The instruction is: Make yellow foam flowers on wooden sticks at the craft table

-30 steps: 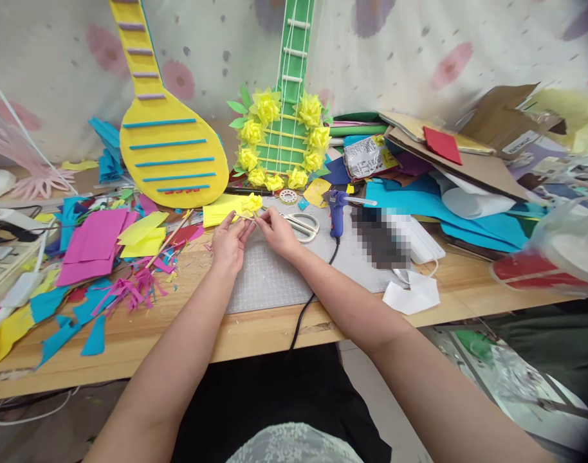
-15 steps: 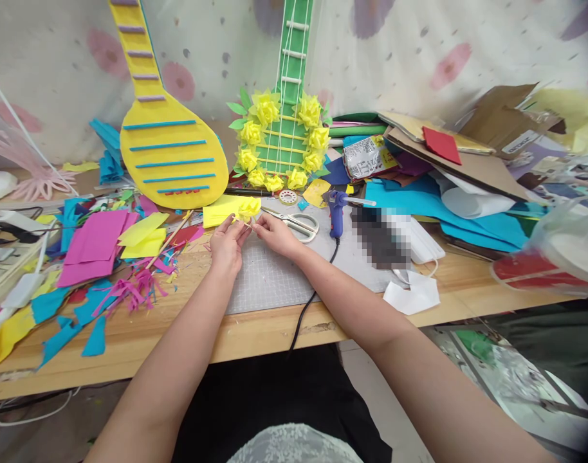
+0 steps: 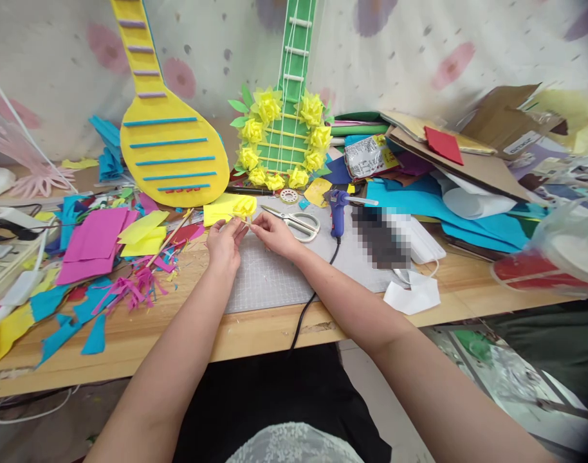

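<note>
A small yellow paper flower [image 3: 244,205] stands up just beyond my fingertips. My left hand [image 3: 225,241] is closed in a pinch at its base, where a thin pale piece like a stem shows. My right hand [image 3: 275,235] pinches the same base from the other side, thumb and fingers together. Behind the left fingers lies folded yellow paper [image 3: 215,213]. Scissors [image 3: 301,225] with pale handles rest just past my right hand. The exact grip of the fingertips is too small to make out.
A yellow paper instrument [image 3: 175,154] and a green one [image 3: 287,138] ringed with yellow flowers stand at the back. A blue glue gun [image 3: 338,215] trails its cord over the grey cutting mat [image 3: 265,283]. Magenta paper [image 3: 94,244] lies left; a plastic bucket [image 3: 554,257] stands right.
The flower and my fingertips have shifted slightly, and the flower sits a little further left. Both hands keep their pinch. The view has moved marginally.
</note>
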Demonstrator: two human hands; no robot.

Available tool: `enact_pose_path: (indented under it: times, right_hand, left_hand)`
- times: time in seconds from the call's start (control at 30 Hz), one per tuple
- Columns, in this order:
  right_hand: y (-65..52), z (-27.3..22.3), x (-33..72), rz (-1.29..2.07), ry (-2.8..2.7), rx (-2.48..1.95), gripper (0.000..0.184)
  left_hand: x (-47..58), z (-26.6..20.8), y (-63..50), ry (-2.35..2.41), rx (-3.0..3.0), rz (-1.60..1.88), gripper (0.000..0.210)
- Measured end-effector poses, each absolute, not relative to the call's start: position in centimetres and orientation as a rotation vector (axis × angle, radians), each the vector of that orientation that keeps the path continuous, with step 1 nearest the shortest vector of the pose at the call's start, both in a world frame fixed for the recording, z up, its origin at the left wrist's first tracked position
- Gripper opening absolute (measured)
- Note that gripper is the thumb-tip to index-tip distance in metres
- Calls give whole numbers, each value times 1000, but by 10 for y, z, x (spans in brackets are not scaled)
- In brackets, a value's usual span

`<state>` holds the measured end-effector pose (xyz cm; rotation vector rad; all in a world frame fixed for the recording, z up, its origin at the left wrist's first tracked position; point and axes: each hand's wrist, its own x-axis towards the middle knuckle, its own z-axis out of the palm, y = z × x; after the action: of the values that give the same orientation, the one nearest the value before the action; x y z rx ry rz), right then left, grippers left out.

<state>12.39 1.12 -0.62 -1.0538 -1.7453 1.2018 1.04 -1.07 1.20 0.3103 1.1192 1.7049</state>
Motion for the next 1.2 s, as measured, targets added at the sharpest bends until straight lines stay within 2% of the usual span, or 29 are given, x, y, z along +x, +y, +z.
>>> enact_pose_path:
  times: [0.5,0.93,1.2]
  right_hand:
    - [12,-3,123,1171,-1808,-1143,25]
    - [12,-3,121,1492,-1655,-1108,35]
    - [13,-5,121,1539,-1591,-1031,39]
  left_hand:
    - [10,8,-9,1110,327,1700,28]
    - [9,7,-8,1077,282,1692,20]
    - [7,6,-6,1062,270,1675,22]
